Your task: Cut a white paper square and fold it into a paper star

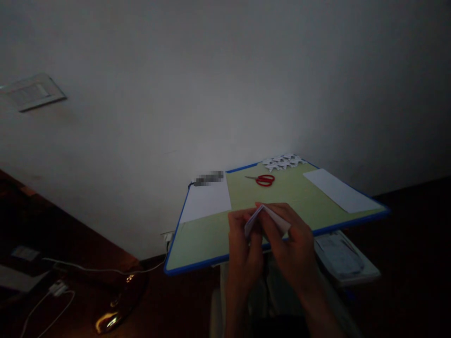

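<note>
A small piece of folded white paper [277, 219] is held up between both hands, just above the near edge of the table. Its peak points away from me, with a flap sloping down on each side. My left hand [244, 241] pinches the left flap, and my right hand [294, 239] grips the right one, the fingers partly inside the fold. Beyond the hands lie red-handled scissors [265, 180], blades pointing left. Several folded white paper shapes [283, 162] are grouped at the table's far edge.
The green table [200, 241] has a blue rim and stands against a wall. A white sheet [206, 202] lies at its left, another white paper [340, 190] at its right. Below the right side is a pale box-like object [347, 258]. A white cable [105, 270] runs low at left.
</note>
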A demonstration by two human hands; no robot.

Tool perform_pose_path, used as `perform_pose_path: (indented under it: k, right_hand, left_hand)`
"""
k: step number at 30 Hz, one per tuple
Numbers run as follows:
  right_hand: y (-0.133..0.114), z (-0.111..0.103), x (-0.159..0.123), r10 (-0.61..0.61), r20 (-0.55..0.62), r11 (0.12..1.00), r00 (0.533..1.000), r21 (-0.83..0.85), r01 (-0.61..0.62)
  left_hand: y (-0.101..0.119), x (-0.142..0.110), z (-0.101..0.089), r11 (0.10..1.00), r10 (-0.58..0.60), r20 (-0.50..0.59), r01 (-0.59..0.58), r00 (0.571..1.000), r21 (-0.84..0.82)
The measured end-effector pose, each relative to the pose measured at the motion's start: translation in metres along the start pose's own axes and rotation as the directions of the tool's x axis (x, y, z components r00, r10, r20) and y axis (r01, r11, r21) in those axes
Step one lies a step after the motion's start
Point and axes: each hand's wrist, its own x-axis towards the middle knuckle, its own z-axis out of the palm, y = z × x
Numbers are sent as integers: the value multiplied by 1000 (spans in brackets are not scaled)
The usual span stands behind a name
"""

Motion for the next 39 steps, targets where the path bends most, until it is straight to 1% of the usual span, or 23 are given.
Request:
perform_pose_path:
  k: [2, 7, 11, 16, 19, 21, 24, 27, 30, 32, 34, 37, 39]
  right_hand:
    - [-1, 1, -1, -17, -11, 1000, 1000, -5, 17]
    - [-2, 0, 0, -44, -103, 998, 994, -46, 40]
    - [-4, -3, -1, -74, -177, 994, 981, -95, 58]
    - [-7, -6, -2, -99, -222, 988, 970, -136, 70]
    - [-8, -7, -1, -112, -238, 984, 965, -165, 74]
    - [-8, -7, 0, -95, -233, 986, 968, -155, 60]
    - [-7, -8, 0, -18, -171, 998, 985, -55, 9]
    - [-5, -8, -1, 49, -52, 995, 997, 86, -44]
    - [-4, -9, -1, 70, 65, 980, 995, 184, -81]
    - [-4, -10, 0, 70, 126, 972, 990, 216, -96]
    - [-3, -10, 1, 52, 171, 968, 984, 232, -91]
    - [-1, -9, 1, 6, 204, 966, 979, 253, -59]
    - [0, -8, 2, -22, 225, 965, 974, 261, -38]
  left_hand:
    - [0, -1, 2, 1000, 6, -6, -6, 1000, -9]
    - [2, 1, 4, 999, 40, 58, -40, 998, 4]
    - [0, 2, 4, 991, 92, 122, -102, 988, 81]
    - [-3, 5, 2, 962, 182, 223, -220, 958, 163]
    - [-4, 5, 2, 958, 182, 237, -227, 954, 178]
    - [-4, 5, 3, 966, 169, 236, -209, 957, 155]
    - [-3, 4, 6, 990, 109, 190, -124, 976, 71]
    - [-2, 4, 8, 1000, 21, 114, -21, 993, 3]
    - [-5, 2, 7, 997, -68, 38, 70, 997, -42]
    - [-7, 0, 5, 989, -115, 21, 117, 993, -88]
    - [-7, -1, 3, 985, -107, 25, 110, 994, -133]
    - [-5, 1, 2, 983, -76, 29, 80, 997, -166]
    - [-4, 3, 3, 979, -106, 11, 106, 994, -176]
